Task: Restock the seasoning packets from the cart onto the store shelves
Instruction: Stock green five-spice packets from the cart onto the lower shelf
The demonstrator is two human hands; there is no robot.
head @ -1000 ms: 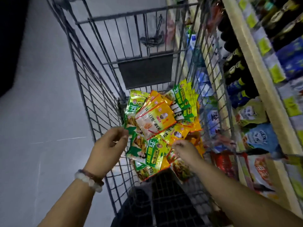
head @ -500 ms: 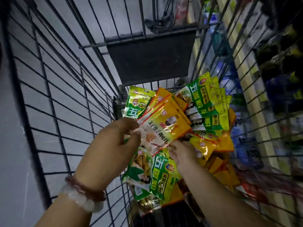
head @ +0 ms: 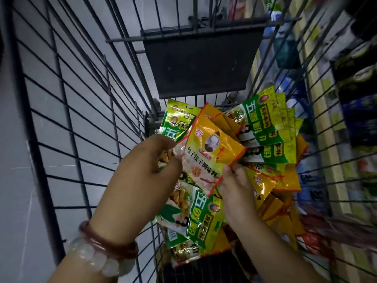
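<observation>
Pick step: packet selected in cart [head: 85, 111].
Both my hands, L [head: 142, 176] & R [head: 234, 180], pinch orange seasoning packet [head: 212, 154]; next: lift toward shelves [head: 334, 119], 3 o'clock.

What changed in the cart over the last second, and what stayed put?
Both hands reached deeper into the cart. The left hand and right hand took hold of opposite edges of the top orange-yellow seasoning packet, which neither gripped before. The green and yellow packets beneath stayed piled as they were.

Wire cart [head: 85, 111], perhaps heaped seasoning packets [head: 271, 127]
</observation>
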